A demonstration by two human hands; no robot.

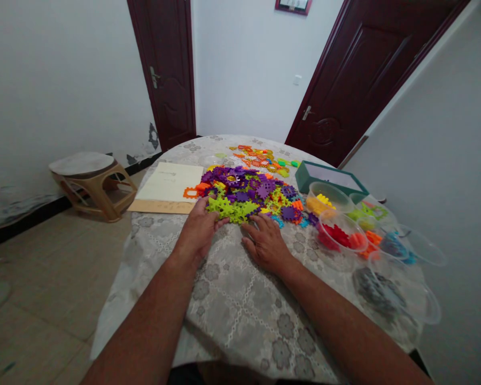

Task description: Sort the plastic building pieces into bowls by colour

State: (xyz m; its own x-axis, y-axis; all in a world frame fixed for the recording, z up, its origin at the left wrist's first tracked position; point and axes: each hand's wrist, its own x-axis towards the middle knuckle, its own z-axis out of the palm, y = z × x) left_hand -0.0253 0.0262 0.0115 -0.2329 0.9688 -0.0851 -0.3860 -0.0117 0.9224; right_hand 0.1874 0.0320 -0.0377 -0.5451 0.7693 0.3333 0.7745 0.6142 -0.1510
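Note:
A heap of plastic gear-shaped pieces, mostly purple and light green, lies in the middle of the table. At its near left edge, my left hand (200,227) has its fingers bent around a light-green gear piece (220,206); part of the grip is hidden. My right hand (266,243) rests palm down at the heap's near edge, fingers apart, fingertips beside the light-green pieces (240,212). Purple gear pieces (264,187) lie beyond both hands. An orange square gear piece (191,192) sits left of the heap, on the edge of a pale sheet.
Clear plastic tubs on the right hold yellow pieces (320,203), red pieces (336,236) and grey pieces (379,291). Behind them stands a green box (328,179). A pale sheet (172,179) lies left; orange pieces (260,158) are scattered at the back. A stool (92,184) stands beside the table.

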